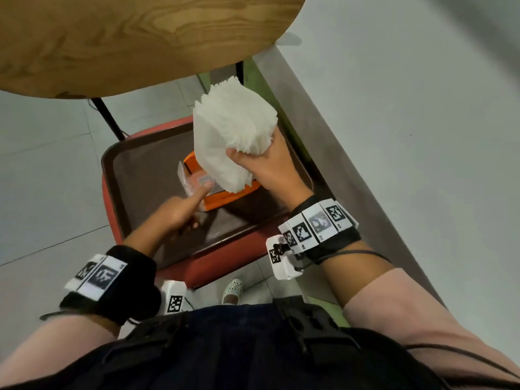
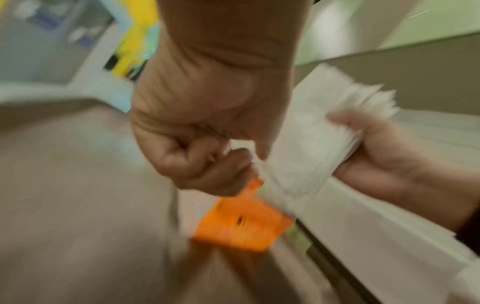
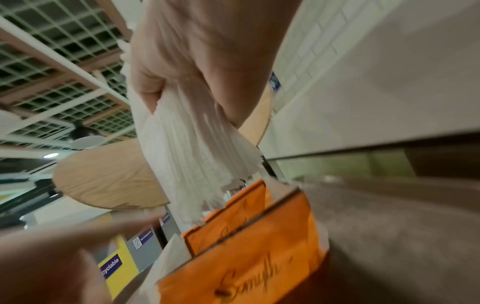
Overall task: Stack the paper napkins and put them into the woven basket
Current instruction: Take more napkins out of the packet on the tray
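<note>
My right hand [image 1: 253, 156] grips a thick stack of white paper napkins [image 1: 233, 128] by its lower end and holds it in the air, fanned out at the top. In the right wrist view the napkins [image 3: 189, 154] hang from the right hand [image 3: 197, 72] just above an orange napkin pack [image 3: 246, 257]. That orange pack [image 1: 225, 197] lies on a brown tray [image 1: 146, 170]. My left hand [image 1: 185, 209] has its fingers curled and its thumb stretched out onto the pack's label. The left wrist view is blurred, showing the fist [image 2: 202, 144] beside the napkins [image 2: 311, 133]. No woven basket is in view.
The tray sits on a red chair seat [image 1: 225, 266]. A round wooden table [image 1: 126, 38] overhangs the far side, with black legs below. A grey ledge and wall [image 1: 351, 150] run along the right. Pale floor tiles lie to the left.
</note>
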Motion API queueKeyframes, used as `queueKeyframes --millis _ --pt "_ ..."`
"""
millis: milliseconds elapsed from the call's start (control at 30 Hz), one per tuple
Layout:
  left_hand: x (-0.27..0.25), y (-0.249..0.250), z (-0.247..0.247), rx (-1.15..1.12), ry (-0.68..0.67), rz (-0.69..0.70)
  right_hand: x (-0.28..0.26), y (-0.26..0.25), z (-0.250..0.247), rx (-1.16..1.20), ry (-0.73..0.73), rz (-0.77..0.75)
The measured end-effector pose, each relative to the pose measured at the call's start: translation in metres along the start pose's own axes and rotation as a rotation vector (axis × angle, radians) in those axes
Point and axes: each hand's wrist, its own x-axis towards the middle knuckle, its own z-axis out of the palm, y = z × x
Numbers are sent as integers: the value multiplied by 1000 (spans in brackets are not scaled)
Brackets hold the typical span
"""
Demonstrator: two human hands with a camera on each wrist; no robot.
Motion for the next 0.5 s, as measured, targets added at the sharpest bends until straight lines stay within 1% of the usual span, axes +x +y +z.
queueKeyframes --millis 33,67,100,167,200,267,300,367,433,467,500 --pt "-6 7 -7 -11 -19 86 -4 -5 -3 -24 23 -27" --pt "-13 15 -12 -119 -66 178 -7 -11 -5 -66 42 -65" --pt "-22 26 -14 -296 -132 264 -12 -16 -7 -142 61 -118" --pt "-39 48 -13 -603 -255 406 -24 -21 -11 -374 98 -240" --pt "-46 59 -11 -685 -322 453 -31 -20 -12 -512 113 -289" --pt "-59 80 -3 -757 -487 474 -48 -14 -15 -798 133 -350" --pt "-61 87 3 -765 -554 465 -58 -10 -16 -920 137 -351" --pt "-65 101 17 -754 -606 416 -80 -8 -24 -1060 98 -312" --pt "-66 111 32 -680 -587 368 -102 -15 -44 -1030 31 -237" --pt "-66 117 40 -624 -594 366 -111 -22 -58 -966 31 -185" --pt "-69 124 47 -579 -623 373 -122 -28 -73 -881 74 -137"
